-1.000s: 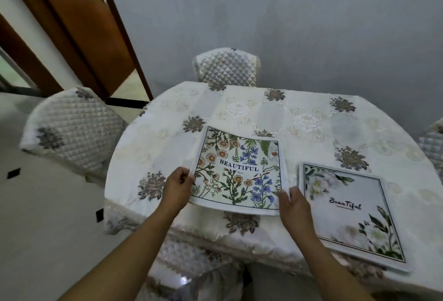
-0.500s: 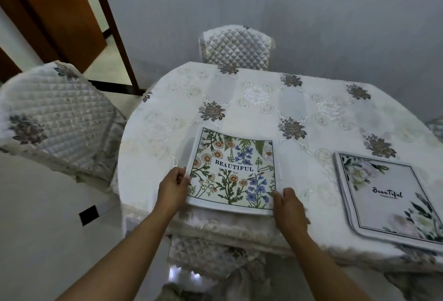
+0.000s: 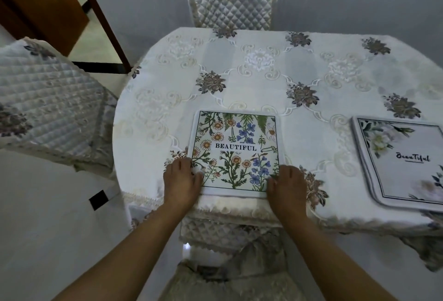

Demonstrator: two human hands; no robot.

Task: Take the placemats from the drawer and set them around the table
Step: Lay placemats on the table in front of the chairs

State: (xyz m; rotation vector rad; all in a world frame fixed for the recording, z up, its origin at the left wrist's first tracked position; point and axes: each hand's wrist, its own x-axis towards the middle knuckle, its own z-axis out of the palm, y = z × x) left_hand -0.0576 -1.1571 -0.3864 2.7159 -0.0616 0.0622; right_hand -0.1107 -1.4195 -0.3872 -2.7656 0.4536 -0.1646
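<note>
Hands, left and right, press flat on wildflower placemat corners, gripping nothing.

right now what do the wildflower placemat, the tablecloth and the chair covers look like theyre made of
Wildflower placemat: probably a stiff printed sheet with a smooth matte face; it lies flat and keeps crisp rounded corners.
Tablecloth: woven fabric, likely embroidered or jacquard, with raised scrolls, flower motifs and a scalloped lace-like hem.
Chair covers: quilted padded cloth with a slight sheen, stitched into puffy diamonds.
</note>
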